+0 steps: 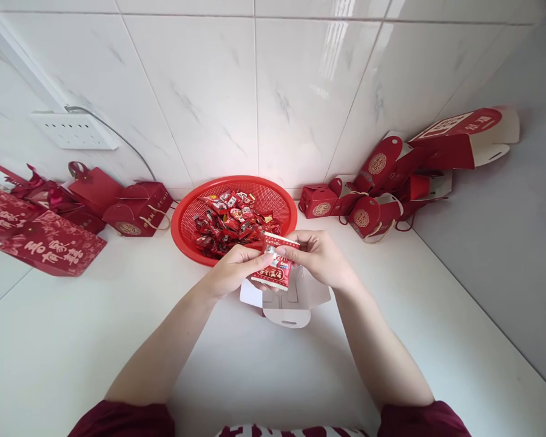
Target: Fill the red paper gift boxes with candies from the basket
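A red candy packet with pale crimped ends point(275, 273) is held between both hands. My left hand point(239, 267) pinches its left side with the thumb on top. On its right side, my right hand point(316, 255) grips it, thumb also on the front. Beneath the hands stands an open box with a white inside point(303, 297), its flaps spread; the packet and hands hide part of it. Just behind is a red perforated basket point(186, 212) holding a pile of small wrapped candies point(236, 212).
Red gift boxes point(139, 209) and flatter red packages point(54, 243) lie at the left. More red boxes point(375, 215) crowd the right back near the grey wall point(505, 243). A socket strip with a cable point(79, 130) is on the tiled wall.
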A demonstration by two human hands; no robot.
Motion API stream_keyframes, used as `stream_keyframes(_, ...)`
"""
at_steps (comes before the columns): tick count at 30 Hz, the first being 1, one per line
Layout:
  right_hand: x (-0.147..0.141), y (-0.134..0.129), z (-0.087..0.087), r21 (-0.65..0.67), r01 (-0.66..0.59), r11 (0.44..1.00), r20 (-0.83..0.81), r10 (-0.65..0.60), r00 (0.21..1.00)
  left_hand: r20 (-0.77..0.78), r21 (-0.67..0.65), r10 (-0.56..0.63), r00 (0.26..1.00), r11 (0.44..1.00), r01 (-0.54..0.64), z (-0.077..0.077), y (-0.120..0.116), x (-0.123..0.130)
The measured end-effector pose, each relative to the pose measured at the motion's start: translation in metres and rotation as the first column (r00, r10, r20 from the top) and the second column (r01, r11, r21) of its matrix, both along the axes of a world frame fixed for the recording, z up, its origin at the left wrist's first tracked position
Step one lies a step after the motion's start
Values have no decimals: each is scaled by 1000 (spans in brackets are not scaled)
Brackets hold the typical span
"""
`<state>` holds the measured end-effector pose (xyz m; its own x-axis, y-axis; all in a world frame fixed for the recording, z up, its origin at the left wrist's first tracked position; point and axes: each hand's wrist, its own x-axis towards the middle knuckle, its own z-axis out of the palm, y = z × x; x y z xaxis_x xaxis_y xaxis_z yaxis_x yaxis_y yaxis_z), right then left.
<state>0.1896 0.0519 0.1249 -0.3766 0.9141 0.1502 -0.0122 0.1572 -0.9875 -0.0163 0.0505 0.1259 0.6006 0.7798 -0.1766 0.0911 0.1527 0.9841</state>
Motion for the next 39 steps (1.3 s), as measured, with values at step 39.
stream_keyframes(39, -29, 114, 0, 416, 63, 907, 567, -313, 762, -597, 625, 666, 447, 736, -261, 33, 23, -124)
